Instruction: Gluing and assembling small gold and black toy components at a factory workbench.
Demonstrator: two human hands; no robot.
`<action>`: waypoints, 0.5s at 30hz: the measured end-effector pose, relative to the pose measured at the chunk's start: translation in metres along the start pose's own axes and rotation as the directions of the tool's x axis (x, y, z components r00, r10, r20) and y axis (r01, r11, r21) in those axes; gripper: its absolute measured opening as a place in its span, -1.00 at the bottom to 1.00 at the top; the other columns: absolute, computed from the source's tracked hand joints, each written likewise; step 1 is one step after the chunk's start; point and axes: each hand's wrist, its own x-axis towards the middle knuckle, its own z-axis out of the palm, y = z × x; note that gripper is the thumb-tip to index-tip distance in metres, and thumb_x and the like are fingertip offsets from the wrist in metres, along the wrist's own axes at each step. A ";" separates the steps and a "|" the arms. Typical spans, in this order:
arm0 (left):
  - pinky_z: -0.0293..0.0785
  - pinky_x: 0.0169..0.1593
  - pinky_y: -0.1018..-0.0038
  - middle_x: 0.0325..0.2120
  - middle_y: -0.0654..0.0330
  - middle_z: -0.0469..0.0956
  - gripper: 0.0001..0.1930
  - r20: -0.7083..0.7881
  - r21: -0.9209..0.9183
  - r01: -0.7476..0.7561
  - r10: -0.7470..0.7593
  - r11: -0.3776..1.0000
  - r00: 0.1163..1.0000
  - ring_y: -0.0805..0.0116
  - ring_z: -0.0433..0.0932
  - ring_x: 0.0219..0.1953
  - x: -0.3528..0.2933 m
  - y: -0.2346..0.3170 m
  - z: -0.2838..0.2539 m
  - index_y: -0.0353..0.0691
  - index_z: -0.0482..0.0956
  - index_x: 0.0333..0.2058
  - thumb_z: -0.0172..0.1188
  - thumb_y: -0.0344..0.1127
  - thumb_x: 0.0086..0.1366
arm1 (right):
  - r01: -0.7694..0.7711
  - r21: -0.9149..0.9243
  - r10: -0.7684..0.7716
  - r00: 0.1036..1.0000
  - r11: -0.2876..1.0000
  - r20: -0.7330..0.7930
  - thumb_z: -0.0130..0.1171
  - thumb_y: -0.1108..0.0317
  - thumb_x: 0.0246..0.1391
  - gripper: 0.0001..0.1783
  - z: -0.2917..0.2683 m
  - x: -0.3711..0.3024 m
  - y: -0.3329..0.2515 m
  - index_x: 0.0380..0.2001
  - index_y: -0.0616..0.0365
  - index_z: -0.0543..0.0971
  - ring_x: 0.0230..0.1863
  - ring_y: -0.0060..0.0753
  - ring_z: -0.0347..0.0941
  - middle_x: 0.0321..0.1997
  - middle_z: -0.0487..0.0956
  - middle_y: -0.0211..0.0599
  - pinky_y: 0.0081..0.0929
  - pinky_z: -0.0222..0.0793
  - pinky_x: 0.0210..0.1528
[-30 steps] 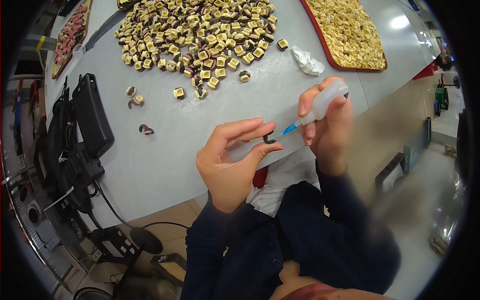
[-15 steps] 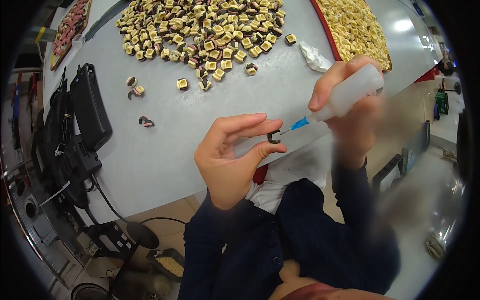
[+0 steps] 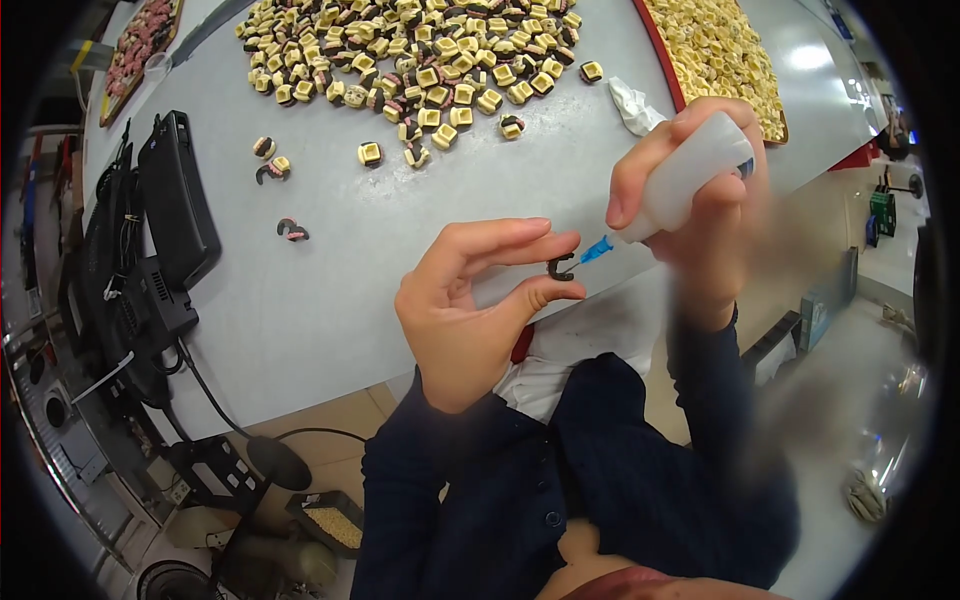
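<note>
Between the thumb and fingers of my left hand (image 3: 465, 310) is a small black C-shaped piece (image 3: 560, 268), its gap turned to the right. My right hand (image 3: 700, 220) is wrapped round a translucent white squeeze bottle (image 3: 685, 180), tilted down to the left. The bottle ends in a blue-hubbed needle tip (image 3: 594, 250), whose thin metal end reaches the gap of the black piece; whether it touches is too small to tell. On the table to the left lie a loose black and pink C-shaped piece (image 3: 292, 230) and another with a cream part on it (image 3: 273, 168).
A large pile of cream, black and pink pieces (image 3: 420, 70) covers the back of the grey table (image 3: 330, 330). Beyond my right hand stand a red-edged tray of cream pieces (image 3: 715, 60) and a crumpled white tissue (image 3: 633, 105). A black boxy device (image 3: 178, 190) with cables sits at the left edge.
The needle tip has come closer, into the gap of the black piece. That piece has turned slightly in my left fingers, and the bottle has tilted a little.
</note>
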 end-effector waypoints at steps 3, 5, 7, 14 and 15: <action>0.62 -0.27 0.39 -0.34 -0.04 0.53 -0.69 0.009 0.021 -0.026 0.026 0.999 1.000 0.19 0.57 -0.19 0.000 0.000 0.000 -0.47 0.42 -0.25 0.21 -0.74 -0.02 | -0.006 -0.007 0.006 1.000 1.000 -0.001 -0.10 -0.25 0.08 -0.37 0.001 0.000 0.001 -0.18 0.16 0.21 -0.66 -0.50 0.36 -0.65 0.45 -0.15 -0.67 0.26 -0.63; 0.62 -0.27 0.40 -0.35 -0.05 0.54 -0.69 0.001 0.001 -0.022 0.022 1.000 1.000 0.19 0.57 -0.20 0.000 0.000 0.000 -0.47 0.43 -0.25 0.21 -0.74 -0.02 | -0.008 0.001 0.008 1.000 1.000 0.018 -0.10 -0.24 0.08 -0.37 0.000 0.000 0.001 -0.19 0.17 0.20 -0.66 -0.50 0.36 -0.64 0.45 -0.15 -0.67 0.25 -0.64; 0.62 -0.27 0.40 -0.35 -0.05 0.54 -0.69 0.001 0.011 -0.023 0.023 1.000 1.000 0.20 0.57 -0.20 0.000 0.000 0.000 -0.47 0.43 -0.25 0.21 -0.74 -0.02 | -0.010 0.006 0.010 1.000 1.000 0.016 -0.10 -0.24 0.08 -0.37 0.001 0.000 0.001 -0.19 0.17 0.20 -0.66 -0.50 0.36 -0.65 0.45 -0.15 -0.67 0.25 -0.65; 0.62 -0.26 0.39 -0.35 -0.05 0.54 -0.70 -0.005 0.006 -0.008 0.008 1.000 1.000 0.20 0.57 -0.20 0.000 0.001 0.001 -0.47 0.43 -0.25 0.21 -0.73 -0.02 | -0.010 0.006 0.009 1.000 1.000 0.008 -0.08 -0.25 0.07 -0.37 0.001 0.000 0.001 -0.19 0.16 0.21 -0.67 -0.49 0.36 -0.66 0.45 -0.16 -0.67 0.25 -0.66; 0.62 -0.26 0.39 -0.35 -0.05 0.54 -0.70 -0.005 0.005 -0.007 0.007 1.000 1.000 0.20 0.57 -0.20 0.000 0.000 0.001 -0.47 0.43 -0.25 0.21 -0.73 -0.02 | -0.010 0.005 0.010 1.000 1.000 0.008 -0.08 -0.25 0.07 -0.37 0.001 0.000 0.000 -0.19 0.16 0.21 -0.67 -0.49 0.36 -0.66 0.45 -0.16 -0.67 0.25 -0.66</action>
